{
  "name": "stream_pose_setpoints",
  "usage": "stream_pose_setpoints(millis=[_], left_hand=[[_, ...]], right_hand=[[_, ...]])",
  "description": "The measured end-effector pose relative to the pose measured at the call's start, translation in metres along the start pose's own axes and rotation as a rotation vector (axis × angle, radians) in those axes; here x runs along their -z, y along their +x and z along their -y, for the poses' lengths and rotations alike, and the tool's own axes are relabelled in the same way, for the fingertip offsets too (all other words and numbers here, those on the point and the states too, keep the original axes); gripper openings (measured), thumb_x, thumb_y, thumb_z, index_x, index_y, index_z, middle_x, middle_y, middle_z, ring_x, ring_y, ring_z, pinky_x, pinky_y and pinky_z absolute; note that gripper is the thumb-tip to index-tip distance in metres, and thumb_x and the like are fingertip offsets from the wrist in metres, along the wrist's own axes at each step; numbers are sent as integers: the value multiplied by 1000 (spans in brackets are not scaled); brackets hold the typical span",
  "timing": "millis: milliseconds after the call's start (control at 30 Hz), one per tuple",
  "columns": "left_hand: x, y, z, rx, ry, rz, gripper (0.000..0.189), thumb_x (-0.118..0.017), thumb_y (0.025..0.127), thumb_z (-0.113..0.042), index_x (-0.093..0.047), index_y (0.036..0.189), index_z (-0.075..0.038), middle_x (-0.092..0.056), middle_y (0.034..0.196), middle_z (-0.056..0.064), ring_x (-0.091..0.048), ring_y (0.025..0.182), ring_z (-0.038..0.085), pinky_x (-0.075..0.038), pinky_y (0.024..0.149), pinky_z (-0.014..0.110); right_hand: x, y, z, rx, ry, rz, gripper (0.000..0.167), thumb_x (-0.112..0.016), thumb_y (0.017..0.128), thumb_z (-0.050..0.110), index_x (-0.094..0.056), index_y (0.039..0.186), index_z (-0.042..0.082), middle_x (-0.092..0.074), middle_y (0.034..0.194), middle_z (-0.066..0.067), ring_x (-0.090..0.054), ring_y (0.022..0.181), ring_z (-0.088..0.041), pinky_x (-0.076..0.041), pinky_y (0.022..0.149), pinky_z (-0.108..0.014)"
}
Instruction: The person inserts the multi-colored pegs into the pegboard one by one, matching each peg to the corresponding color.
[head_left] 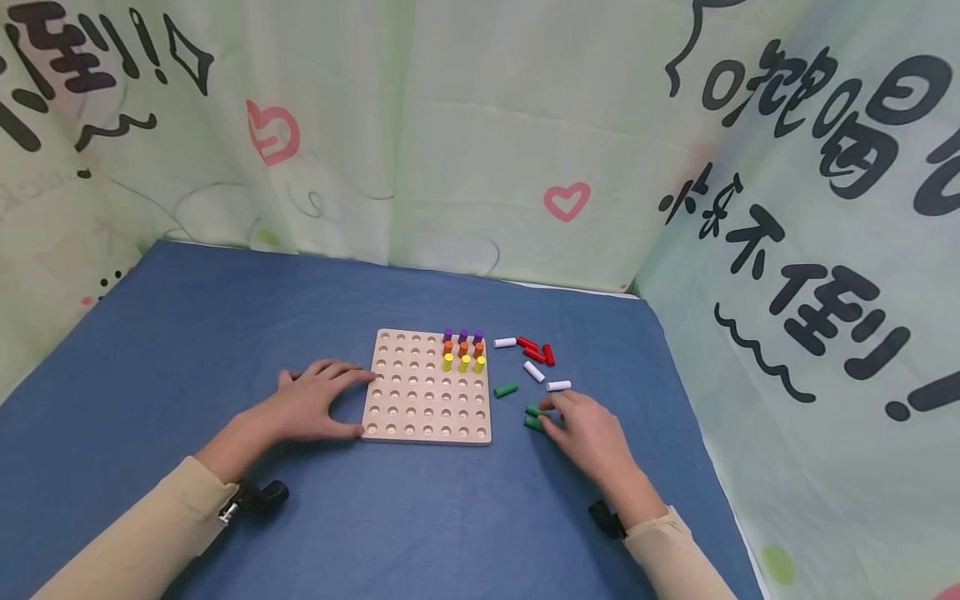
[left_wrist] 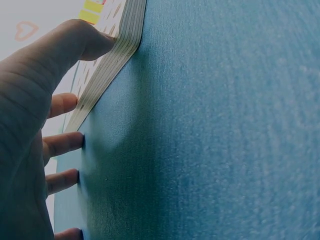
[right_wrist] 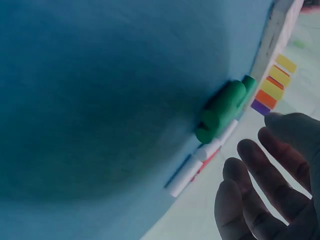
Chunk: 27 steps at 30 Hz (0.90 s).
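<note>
Table [head_left: 442,517]: widest approach runs between the sleeves [head_left: 150,529], over bare cloth from near edge to near edge of board [head_left: 421,387]. Board — left edge blocked by left hand [head_left: 318,402], far-right corner by upright pegs [head_left: 462,350]; unfilled holes elsewhere leave a low pass. Off its right edge: loose pegs [head_left: 534,372] plus right hand [head_left: 588,429], narrow gaps only. Curtain [head_left: 465,167] walls far table edge.

Right hand [right_wrist: 275,186] near green pegs [right_wrist: 225,106], white pegs [right_wrist: 184,177], board [right_wrist: 272,42] with 3 yellow pegs [right_wrist: 280,75]
</note>
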<state>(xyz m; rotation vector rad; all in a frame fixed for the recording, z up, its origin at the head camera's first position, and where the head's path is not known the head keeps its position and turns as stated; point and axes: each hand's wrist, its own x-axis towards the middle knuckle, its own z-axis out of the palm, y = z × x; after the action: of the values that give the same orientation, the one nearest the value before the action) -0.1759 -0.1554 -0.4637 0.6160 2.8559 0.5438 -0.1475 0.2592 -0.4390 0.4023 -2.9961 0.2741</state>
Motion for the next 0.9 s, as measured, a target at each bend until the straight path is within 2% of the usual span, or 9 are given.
stream_pose_setpoints(millis=[133, 400, 667, 900], left_hand=[[0, 1, 0, -1, 1, -2, 76, -76, 84, -57, -52, 151, -31, -49, 155, 7, -38, 144, 40, -29, 91, 78], [0, 1, 1, 0, 5, 4, 77, -76, 84, -58, -51, 152, -31, -48, 156, 7, -37, 145, 40, -29, 91, 78], [0, 2, 1, 4, 2, 10, 77, -75, 84, -59, -50, 152, -32, -47, 156, 8, -37, 145, 40, -28, 91, 76], [-1, 2, 2, 8, 4, 14, 77, -75, 84, -58, -51, 152, -31, -48, 156, 8, -36, 145, 40, -29, 91, 76]], right_hand=[[-5, -9, -3, 24, 31, 23, 14, -82, 88, 16, -76, 101, 15, -72, 99, -2, -66, 86, -17, -57, 76, -39], [-14, -8, -2, -11, 76, 86, 19, -82, 89, 11, -75, 107, 12, -72, 103, -5, -67, 94, -20, -58, 86, -42], [-19, -3, 5, -42, 113, 125, 23, -78, 90, 4, -75, 111, 12, -68, 104, -4, -63, 88, -16, -57, 81, -38], [-20, -1, 10, -31, 99, 143, 29, -82, 89, 13, -73, 117, 13, -66, 109, -4, -63, 96, -18, -57, 88, -41]])
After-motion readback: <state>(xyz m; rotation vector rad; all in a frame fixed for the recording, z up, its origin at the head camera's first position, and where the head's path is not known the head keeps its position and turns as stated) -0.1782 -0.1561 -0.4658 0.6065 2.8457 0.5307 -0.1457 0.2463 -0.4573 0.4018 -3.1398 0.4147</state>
